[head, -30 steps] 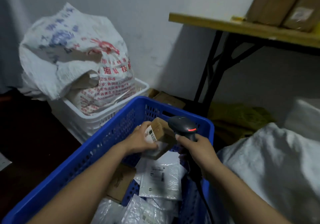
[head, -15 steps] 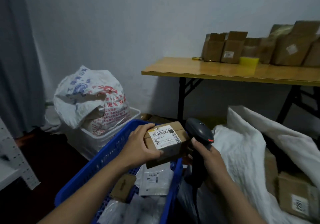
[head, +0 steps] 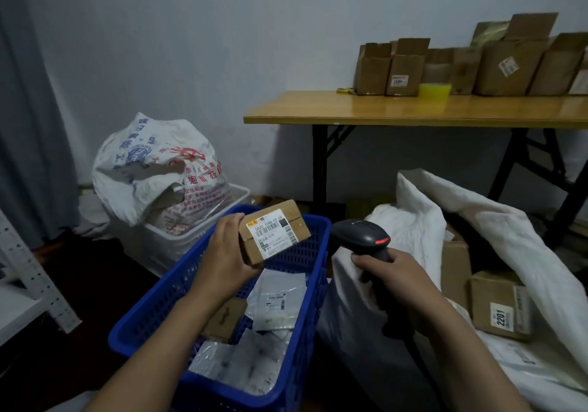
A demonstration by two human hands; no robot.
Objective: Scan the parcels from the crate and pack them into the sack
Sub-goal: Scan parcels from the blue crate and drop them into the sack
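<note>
A dim room with a pale wall holds a wooden table at the far right, lined with brown cartons. On the floor at far left a printed woven bag sits in a white bin. In the near middle stands the blue crate, holding grey mailers and a small flat box. The left hand grips a labelled cardboard parcel above the crate's far end, label facing up. Just to its right, the right hand curls around the handle of a black scanner, its red light showing. The open white sack lies at right with boxes inside.
</note>
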